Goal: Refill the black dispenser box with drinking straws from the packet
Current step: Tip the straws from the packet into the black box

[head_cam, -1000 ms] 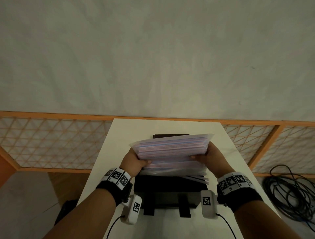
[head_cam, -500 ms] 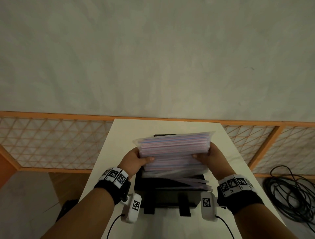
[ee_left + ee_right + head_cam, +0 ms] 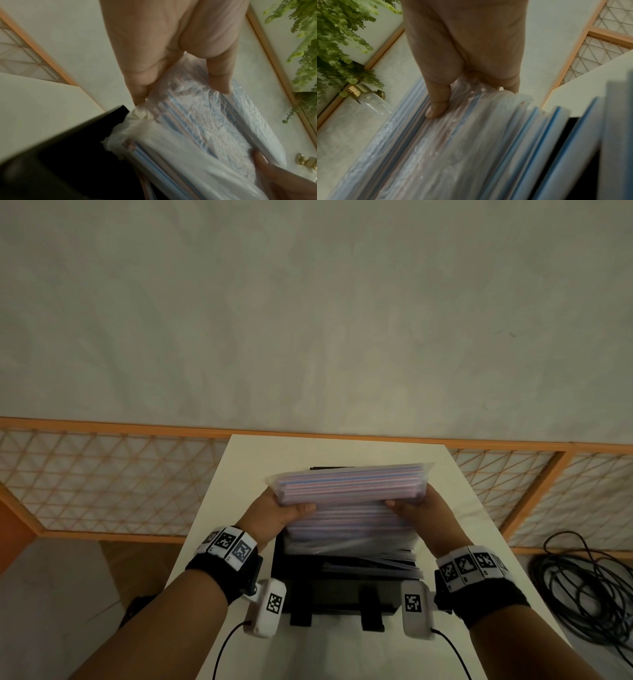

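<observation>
Both hands hold a clear packet [image 3: 349,491] of pink and blue straws over the open black box [image 3: 342,594]. The box sits in the middle of the white desk [image 3: 233,481]. The left hand [image 3: 270,518] has its grip closed on the packet's left end, thumb on the near side. The right hand [image 3: 423,515] grips the right end the same way. Loose straws [image 3: 394,561] poke out low into the box. Only the head view shows black cables [image 3: 582,587] on the floor at the right. Only the wrist views show a green plant [image 3: 339,40] and a gold fitting [image 3: 364,93] on the wall.
</observation>
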{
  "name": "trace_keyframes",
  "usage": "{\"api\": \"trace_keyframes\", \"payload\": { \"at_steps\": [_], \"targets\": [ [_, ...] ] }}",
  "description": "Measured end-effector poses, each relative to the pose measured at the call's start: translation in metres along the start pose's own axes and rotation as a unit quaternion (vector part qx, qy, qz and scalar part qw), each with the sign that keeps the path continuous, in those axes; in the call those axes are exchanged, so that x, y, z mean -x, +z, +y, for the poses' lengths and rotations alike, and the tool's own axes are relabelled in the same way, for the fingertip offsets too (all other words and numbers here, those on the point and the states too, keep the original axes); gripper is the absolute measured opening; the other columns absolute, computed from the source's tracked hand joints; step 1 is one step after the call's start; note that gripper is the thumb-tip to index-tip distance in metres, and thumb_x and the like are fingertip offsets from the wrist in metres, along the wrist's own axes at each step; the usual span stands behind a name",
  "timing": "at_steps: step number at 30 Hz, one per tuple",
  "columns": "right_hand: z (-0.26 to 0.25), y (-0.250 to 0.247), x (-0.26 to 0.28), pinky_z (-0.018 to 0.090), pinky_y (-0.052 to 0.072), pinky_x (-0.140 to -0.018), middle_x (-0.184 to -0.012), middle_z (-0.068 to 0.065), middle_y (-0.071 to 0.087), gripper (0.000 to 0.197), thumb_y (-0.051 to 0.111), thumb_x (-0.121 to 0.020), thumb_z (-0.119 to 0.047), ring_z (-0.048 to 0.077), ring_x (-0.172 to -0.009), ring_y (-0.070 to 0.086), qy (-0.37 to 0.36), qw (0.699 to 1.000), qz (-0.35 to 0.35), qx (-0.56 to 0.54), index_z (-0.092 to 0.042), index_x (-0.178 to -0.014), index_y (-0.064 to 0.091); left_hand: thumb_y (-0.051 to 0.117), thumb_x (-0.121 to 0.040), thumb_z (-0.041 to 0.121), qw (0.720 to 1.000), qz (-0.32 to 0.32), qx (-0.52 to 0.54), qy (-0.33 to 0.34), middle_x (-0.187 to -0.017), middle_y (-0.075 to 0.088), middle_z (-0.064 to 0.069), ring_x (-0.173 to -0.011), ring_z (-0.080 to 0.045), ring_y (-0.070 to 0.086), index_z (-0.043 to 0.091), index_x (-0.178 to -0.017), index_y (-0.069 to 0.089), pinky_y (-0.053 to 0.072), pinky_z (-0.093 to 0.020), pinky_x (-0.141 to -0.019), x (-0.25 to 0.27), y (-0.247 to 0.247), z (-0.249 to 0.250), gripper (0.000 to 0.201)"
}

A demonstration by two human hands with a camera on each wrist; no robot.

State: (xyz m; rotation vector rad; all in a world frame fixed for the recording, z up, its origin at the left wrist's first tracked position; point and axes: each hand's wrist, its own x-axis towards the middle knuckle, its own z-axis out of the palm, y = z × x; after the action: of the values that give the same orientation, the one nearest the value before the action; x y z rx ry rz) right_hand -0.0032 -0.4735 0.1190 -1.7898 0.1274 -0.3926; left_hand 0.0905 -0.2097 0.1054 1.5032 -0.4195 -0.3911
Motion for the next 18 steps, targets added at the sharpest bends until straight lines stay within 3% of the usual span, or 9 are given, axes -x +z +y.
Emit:
{"api": "trace_keyframes", "payload": {
  "at_steps": [2,6,10,13,15,18],
  "targets": [
    [-0.0029,0.0006,-0.0003,0.043,0.051,-0.093,-0.102,0.004,0.072,0.027,0.079,-0.072,-0.026,0.018,-0.099,0.067,-0.003,1.000,0.002,-0.002,-0.027,-0.097,0.069,0.089,-0.041,0.054,1.000,0.013,0.013,-0.002,-0.116,0.069,-0.007,-0.110,-0.021,0.064,0.016,-0.120,0.061,0.048,-0.042,-0.099,-0.0014,-0.0012,0.0008,0.092],
    [-0.0080,0.0025,-0.0024,0.036,0.050,-0.087,-0.099,0.005,0.070,0.026,0.071,-0.079,-0.004,0.009,-0.092,0.067,-0.030,0.999,0.000,0.021,-0.024,-0.094,0.066,0.089,-0.044,0.050,1.000,0.013,0.015,-0.006,-0.116,0.070,-0.005,-0.111,-0.022,0.064,0.022,-0.115,0.065,0.047,-0.045,-0.101,-0.0013,-0.0017,0.0009,0.080],
    [-0.0060,0.0030,-0.0035,0.043,0.050,-0.091,-0.100,0.011,0.070,0.026,0.072,-0.080,-0.006,0.025,-0.098,0.065,-0.039,0.998,0.007,0.045,-0.030,-0.089,0.066,0.088,-0.057,0.035,1.000,-0.002,-0.029,-0.005,-0.111,0.072,0.002,-0.108,-0.016,0.065,0.032,-0.107,0.066,0.048,-0.040,-0.100,0.0022,0.0002,0.0018,0.054],
    [-0.0041,0.0022,-0.0025,0.042,0.051,-0.090,-0.099,0.007,0.071,0.018,0.073,-0.079,-0.013,0.022,-0.096,0.067,-0.020,0.999,0.023,0.032,-0.027,-0.090,0.067,0.081,-0.069,0.008,0.994,-0.037,-0.105,-0.011,-0.109,0.070,0.008,-0.104,-0.005,0.065,0.035,-0.110,0.059,0.047,-0.034,-0.101,0.0025,-0.0031,-0.0012,0.054],
    [-0.0050,0.0030,-0.0012,0.038,0.053,-0.087,-0.098,0.004,0.072,0.019,0.074,-0.079,-0.015,0.018,-0.094,0.068,-0.009,0.999,0.033,0.006,-0.023,-0.095,0.068,0.080,-0.070,0.007,0.988,-0.053,-0.144,-0.013,-0.115,0.067,0.009,-0.107,-0.004,0.063,0.035,-0.114,0.056,0.046,-0.030,-0.101,0.0027,-0.0062,-0.0033,0.057],
    [-0.0064,0.0061,0.0010,0.029,0.054,-0.081,-0.094,0.001,0.073,0.024,0.074,-0.077,-0.012,0.010,-0.089,0.069,-0.007,0.999,0.044,-0.029,-0.020,-0.098,0.067,0.078,-0.073,0.009,0.984,-0.013,-0.180,-0.007,-0.115,0.068,0.000,-0.107,-0.012,0.063,0.027,-0.116,0.059,0.047,-0.030,-0.098,0.0027,-0.0079,-0.0016,0.050]
  ]
}}
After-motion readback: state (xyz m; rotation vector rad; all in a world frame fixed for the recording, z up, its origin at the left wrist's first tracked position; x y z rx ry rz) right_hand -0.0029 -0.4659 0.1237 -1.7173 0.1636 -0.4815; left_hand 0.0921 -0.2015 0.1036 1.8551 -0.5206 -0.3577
